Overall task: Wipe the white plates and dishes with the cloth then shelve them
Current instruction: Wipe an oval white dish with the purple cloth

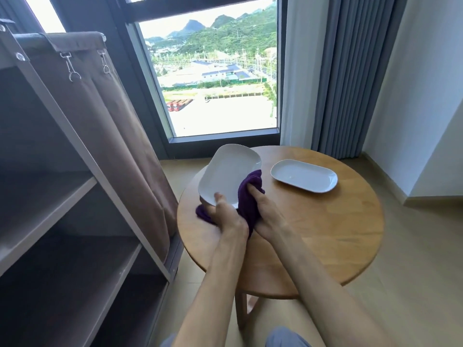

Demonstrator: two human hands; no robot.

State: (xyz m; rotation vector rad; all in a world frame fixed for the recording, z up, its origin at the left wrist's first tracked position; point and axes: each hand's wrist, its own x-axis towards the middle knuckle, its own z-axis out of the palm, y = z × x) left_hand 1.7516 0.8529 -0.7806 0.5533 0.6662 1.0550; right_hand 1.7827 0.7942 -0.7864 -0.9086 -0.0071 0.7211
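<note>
Glazed, likely slippery white plate (226,176) is pinched at its near rim by left hand (221,211); purple cloth (248,196) is bunched in right hand (265,209) fingers.

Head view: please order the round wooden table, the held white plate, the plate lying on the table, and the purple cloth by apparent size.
1. Round wooden table
2. Held white plate and lying plate: look alike; the held one is tilted, so unranked
3. Purple cloth, partly hidden

At centre frame I see a glossy white ceramic oblong plate (229,175) with a smooth glaze, and against it a purple terry cloth (248,196), fuzzy and matt. A second glossy white oblong dish (304,175) lies on the round wooden table (325,234), satin-smooth. At left, a matt brown fabric shelf unit (62,196) carries shiny metal clips (71,67).
</note>
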